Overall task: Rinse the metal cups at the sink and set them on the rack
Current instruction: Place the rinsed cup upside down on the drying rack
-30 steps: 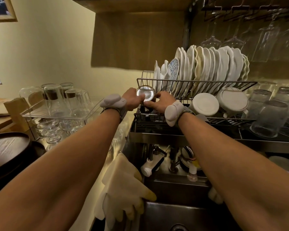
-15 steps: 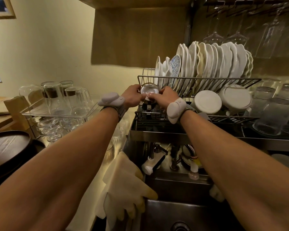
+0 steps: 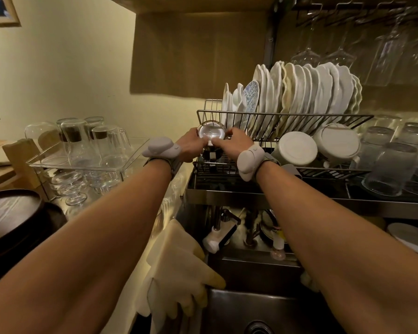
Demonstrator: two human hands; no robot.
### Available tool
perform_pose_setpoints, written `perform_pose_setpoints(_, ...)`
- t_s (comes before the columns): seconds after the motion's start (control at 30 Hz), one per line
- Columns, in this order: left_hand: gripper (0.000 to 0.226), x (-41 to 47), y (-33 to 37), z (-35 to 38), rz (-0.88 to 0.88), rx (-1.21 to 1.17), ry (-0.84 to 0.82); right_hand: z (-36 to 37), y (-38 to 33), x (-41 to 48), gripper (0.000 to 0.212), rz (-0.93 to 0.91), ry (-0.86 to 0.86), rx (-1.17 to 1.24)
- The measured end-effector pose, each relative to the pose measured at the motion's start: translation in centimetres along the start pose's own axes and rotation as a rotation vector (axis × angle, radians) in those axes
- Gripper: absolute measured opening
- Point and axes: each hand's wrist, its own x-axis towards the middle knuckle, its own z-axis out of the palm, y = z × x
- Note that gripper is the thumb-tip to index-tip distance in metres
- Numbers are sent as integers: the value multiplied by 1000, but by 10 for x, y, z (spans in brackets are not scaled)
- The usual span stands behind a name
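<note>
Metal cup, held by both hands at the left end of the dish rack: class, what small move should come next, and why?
Probably ease the metal cup down onto the rack's lower wires, then let go. The left hand and right hand both pinch it just above that tier, left of the plates, so it seems not yet set down.

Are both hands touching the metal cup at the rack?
Touching. The head view shows the left hand and the right hand pinching the metal cup at its near rim, with no gap.
</note>
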Motion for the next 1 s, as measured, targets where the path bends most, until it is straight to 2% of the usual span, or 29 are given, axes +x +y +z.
perform_pose_setpoints(0.1,38,-1,4,0,-62,0,-6,-2,-2,-4,36,-6,-17,-23)
perform_pose_setpoints(0.23,44,-2,3,-4,-120,-48,4,-2,-2,-4,51,21,-21,-87)
perform_pose_setpoints(0.3,40,-3,0,-5,-95,-73,12,-1,-1,-2,56,26,-8,-104)
perform_pose_setpoints(0.5,25,-5,-6,-2,-48,-98,38,3,1,-1,50,-11,7,-123)
perform_pose_setpoints(0.7,47,-2,-9,-3,-108,-148,83,4,-1,3,38,-38,-17,-154)
perform_pose_setpoints(0.77,48,1,-11,-5,-128,-161,109,6,-2,4,34,-16,-35,-157)
perform_pose_setpoints(0.83,43,5,-11,-7,-162,-176,102,8,-2,7,42,0,-75,-168)
perform_pose_setpoints(0.9,37,3,-10,-8,-181,-205,77,9,-4,10,40,5,-78,-159)
perform_pose_setpoints(1.0,52,2,-11,-9,-149,-167,106,7,-4,13,34,6,-63,-169)
